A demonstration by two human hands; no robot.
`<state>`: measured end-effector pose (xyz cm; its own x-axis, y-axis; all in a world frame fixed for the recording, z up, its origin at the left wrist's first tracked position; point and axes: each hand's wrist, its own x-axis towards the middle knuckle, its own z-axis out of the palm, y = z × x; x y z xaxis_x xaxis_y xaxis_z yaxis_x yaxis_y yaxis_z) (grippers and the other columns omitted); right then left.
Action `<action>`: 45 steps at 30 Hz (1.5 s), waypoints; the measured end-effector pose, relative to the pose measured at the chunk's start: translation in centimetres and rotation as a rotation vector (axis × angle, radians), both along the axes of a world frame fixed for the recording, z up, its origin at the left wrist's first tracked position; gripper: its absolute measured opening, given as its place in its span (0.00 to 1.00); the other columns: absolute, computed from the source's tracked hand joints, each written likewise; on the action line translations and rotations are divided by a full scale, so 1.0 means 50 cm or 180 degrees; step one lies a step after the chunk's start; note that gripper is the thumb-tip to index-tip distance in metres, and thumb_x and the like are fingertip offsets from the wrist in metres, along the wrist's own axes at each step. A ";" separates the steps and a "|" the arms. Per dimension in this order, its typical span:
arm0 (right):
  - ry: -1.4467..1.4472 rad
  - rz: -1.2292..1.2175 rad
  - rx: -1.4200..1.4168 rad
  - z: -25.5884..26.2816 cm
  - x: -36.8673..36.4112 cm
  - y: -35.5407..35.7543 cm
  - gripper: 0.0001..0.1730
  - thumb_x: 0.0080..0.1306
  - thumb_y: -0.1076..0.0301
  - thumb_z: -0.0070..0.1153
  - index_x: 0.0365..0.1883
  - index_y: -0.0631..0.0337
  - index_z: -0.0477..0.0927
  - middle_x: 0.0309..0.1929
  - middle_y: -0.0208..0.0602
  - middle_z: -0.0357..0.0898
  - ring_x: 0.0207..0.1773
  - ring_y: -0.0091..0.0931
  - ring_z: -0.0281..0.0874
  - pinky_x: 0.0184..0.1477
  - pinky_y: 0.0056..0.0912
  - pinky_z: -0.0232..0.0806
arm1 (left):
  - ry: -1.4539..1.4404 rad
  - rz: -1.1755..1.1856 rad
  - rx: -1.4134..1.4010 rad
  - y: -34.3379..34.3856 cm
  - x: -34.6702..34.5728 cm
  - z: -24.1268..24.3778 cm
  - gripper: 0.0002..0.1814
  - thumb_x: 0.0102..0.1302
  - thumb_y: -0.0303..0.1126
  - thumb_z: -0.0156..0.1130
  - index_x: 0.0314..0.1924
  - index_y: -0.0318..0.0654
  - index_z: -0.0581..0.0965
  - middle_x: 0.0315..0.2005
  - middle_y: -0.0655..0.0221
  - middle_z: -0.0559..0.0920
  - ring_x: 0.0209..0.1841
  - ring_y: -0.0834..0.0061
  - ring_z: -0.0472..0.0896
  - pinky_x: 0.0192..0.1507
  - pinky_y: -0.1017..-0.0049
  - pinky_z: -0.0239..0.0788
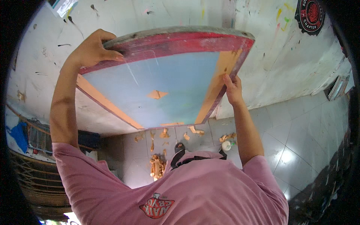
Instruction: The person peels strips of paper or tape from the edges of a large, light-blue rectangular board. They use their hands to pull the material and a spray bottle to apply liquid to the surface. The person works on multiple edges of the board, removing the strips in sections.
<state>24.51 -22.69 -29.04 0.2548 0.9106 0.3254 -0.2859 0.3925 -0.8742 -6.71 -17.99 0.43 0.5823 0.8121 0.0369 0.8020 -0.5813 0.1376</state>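
Note:
A large screen-printing frame (180, 42) with red-stained edges and a pale blue mesh is held up in front of me, tilted. Strips of tan tape (208, 98) line both sides of the mesh, and a small tan tape patch (158, 94) sits near its middle. My left hand (98, 49) grips the upper left corner, thumb on the near face and fingers over the edge. Lower down, my right hand (233, 85) holds the right side, its thumb on the taped border.
A paint-marked white wall (261, 64) stands beyond the frame. Crumpled tan tape (157, 166) lies on the grey tiled floor (278, 132), with a white container (226, 145) near my feet. Racks (39, 180) stand at left; flat panels (337, 87) lean at far right.

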 end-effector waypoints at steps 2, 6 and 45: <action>-0.0161 -0.0447 0.0116 0.044 -0.028 0.023 0.14 0.60 0.65 0.53 0.40 0.67 0.75 0.35 0.33 0.77 0.37 0.21 0.72 0.41 0.24 0.64 | -0.0169 0.0040 0.0156 0.015 -0.023 0.029 0.19 0.42 0.40 0.71 0.26 0.31 0.77 0.17 0.70 0.74 0.22 0.81 0.69 0.29 0.77 0.63; -0.0496 -0.0804 0.0110 0.142 -0.055 0.054 0.18 0.61 0.60 0.54 0.39 0.68 0.75 0.35 0.32 0.76 0.36 0.20 0.70 0.41 0.22 0.62 | -0.0551 -0.0010 0.0581 0.070 -0.077 0.058 0.21 0.42 0.43 0.71 0.30 0.33 0.78 0.20 0.68 0.77 0.25 0.79 0.73 0.31 0.77 0.64; -0.1370 -0.1529 0.0023 0.271 -0.053 0.263 0.25 0.63 0.54 0.49 0.51 0.65 0.69 0.40 0.36 0.73 0.41 0.22 0.69 0.39 0.24 0.64 | -0.0694 0.0050 0.1693 0.214 -0.147 0.132 0.25 0.44 0.49 0.67 0.35 0.36 0.78 0.27 0.62 0.79 0.32 0.68 0.76 0.38 0.72 0.66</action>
<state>21.86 -9.52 -15.48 0.4789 0.7249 0.4952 0.2988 0.3958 -0.8684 -14.05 -7.31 7.03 0.5033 0.6575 0.5607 0.7970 -0.6039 -0.0074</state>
